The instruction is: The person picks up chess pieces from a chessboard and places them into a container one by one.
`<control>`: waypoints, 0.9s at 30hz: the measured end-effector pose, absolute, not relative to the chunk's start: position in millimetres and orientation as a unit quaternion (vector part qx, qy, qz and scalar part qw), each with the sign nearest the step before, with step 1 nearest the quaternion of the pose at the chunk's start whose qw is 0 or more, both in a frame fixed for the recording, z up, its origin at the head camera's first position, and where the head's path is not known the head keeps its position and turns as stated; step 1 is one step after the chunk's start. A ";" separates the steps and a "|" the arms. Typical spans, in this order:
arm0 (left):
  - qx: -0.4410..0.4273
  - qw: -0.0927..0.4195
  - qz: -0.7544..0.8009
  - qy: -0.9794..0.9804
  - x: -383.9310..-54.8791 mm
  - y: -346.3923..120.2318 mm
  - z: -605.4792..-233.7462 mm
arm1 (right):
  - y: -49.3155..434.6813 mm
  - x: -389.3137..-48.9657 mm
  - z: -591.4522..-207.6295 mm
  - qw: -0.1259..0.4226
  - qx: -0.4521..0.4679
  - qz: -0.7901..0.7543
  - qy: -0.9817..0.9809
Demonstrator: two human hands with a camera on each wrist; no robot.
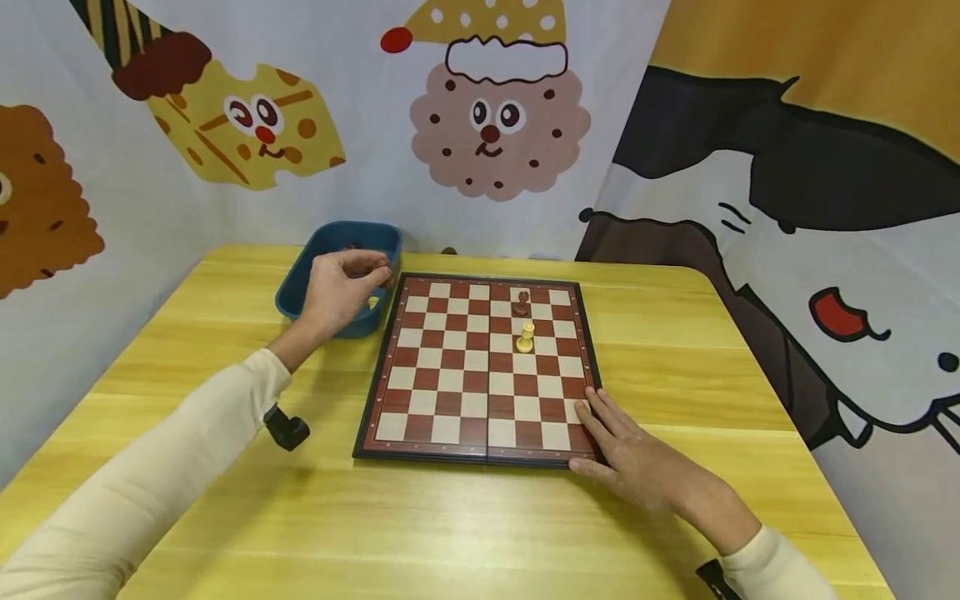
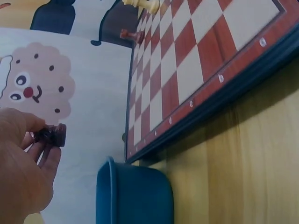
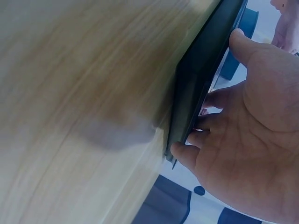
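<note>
In the head view my left hand (image 1: 339,292) is over the blue bin (image 1: 292,296) at the board's left. Its thumb and fingers pinch a dark reddish-brown chess piece (image 2: 58,135), whose flat base shows in the left wrist view while the fingers hide part of it. My right hand (image 1: 648,467) rests on the near right corner of the chessboard (image 1: 473,382), fingers extended over its edge. Two pieces stand upright toward the board's far right: a brown chess piece (image 1: 521,305) and, nearer, a pale yellow chess piece (image 1: 526,338).
The board lies flat on a yellow wood-grain table (image 1: 420,533), a seam down its middle. Inside the bin, partly hidden by my left hand, are more pieces. A printed cartoon cloth (image 1: 360,200) hangs behind and beside the table.
</note>
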State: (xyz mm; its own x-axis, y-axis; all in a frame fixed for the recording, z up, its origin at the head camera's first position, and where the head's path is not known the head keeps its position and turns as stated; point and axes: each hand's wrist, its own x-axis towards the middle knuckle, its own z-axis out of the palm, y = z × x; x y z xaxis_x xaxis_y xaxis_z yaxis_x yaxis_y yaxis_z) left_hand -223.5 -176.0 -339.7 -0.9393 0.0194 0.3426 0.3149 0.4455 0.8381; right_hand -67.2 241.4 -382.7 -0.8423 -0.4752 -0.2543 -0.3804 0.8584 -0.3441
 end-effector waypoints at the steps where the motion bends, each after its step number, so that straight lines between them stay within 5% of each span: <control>1: -0.097 0.145 -0.521 -0.836 -224.1 -177.2 -340.3 | 242.4 -67.3 -382.7 0.164 -0.224 -0.140 0.950; 12: 0.005 0.163 -0.505 -0.848 -220.4 -201.9 -349.1 | 241.5 -66.0 -385.5 0.147 -0.237 -0.154 0.948; 27: -0.047 0.148 -0.525 -0.837 -215.8 -202.1 -347.8 | 242.2 -65.5 -385.6 0.148 -0.234 -0.149 0.949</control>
State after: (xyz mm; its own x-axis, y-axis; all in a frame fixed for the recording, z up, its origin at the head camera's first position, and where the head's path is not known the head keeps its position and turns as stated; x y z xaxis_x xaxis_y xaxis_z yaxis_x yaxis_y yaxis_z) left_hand -215.8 -202.1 -347.8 -0.9521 -0.0763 0.2963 0.2333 0.4453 0.8644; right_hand -65.5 242.2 -385.6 -0.8466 -0.4887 -0.2109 -0.4009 0.8461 -0.3514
